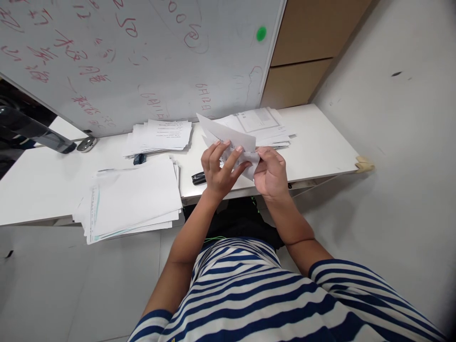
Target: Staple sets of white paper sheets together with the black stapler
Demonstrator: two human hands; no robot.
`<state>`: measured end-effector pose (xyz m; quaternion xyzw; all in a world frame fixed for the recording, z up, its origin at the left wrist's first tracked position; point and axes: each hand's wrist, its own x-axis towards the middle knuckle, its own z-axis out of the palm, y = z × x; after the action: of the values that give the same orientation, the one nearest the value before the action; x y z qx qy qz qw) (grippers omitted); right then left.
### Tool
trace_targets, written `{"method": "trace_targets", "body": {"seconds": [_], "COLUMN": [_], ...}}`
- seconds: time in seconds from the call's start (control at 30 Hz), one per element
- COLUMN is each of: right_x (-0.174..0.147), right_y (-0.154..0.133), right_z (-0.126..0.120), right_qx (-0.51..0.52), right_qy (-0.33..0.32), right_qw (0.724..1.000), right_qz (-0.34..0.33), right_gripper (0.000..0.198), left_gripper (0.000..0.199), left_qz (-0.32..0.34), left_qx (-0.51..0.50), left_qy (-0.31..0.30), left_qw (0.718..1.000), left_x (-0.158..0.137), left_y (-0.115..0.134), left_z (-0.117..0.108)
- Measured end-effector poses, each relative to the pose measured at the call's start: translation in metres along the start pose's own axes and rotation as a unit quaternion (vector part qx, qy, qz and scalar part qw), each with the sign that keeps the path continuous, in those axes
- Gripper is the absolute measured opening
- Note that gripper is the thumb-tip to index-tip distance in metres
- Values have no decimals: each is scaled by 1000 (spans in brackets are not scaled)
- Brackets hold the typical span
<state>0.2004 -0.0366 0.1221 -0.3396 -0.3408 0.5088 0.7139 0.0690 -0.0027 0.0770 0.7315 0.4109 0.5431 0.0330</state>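
Several sheets of paper (231,136), bent and partly fanned apart, are held up above the front edge of the white table. My left hand (220,168) grips them from the left, its fingers across the face of the sheets and its thumb below. On the other side, my right hand (271,172) pinches their right edge between thumb and fingers. Just left of my left wrist lies a black object (198,178), perhaps a stapler, partly hidden by the hand. Behind the held sheets rests a stack of printed papers (261,121).
A big paper stack (138,199) overhangs the front edge of the table (317,142). Behind it are another printed stack (164,135), a small dark item (139,159), a computer mouse (86,144) and a clear bottle (35,128). A whiteboard (221,52) stands along the back.
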Motion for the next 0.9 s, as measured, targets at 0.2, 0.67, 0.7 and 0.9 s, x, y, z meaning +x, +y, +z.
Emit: {"method": "trace_targets", "body": {"seconds": [0.2, 0.67, 0.7, 0.9], "right_x": [-1, 7, 8, 10], "right_y": [-1, 12, 15, 21], "right_z": [1, -2, -3, -4], "right_qx": [9, 8, 6, -27], "right_qy": [1, 33, 38, 61], "right_qw": [1000, 999, 999, 996], "right_qz": [-8, -18, -25, -60], "right_gripper": [19, 30, 32, 35], "left_gripper": [47, 33, 31, 27], "left_qz": [16, 50, 64, 98], "left_qx": [3, 10, 17, 42], "left_qy": [19, 28, 26, -5], "left_qw": [1000, 998, 997, 994], "left_x": [-4, -12, -11, -3], "left_y": [-4, -15, -16, -12], "left_z": [1, 2, 1, -6]}}
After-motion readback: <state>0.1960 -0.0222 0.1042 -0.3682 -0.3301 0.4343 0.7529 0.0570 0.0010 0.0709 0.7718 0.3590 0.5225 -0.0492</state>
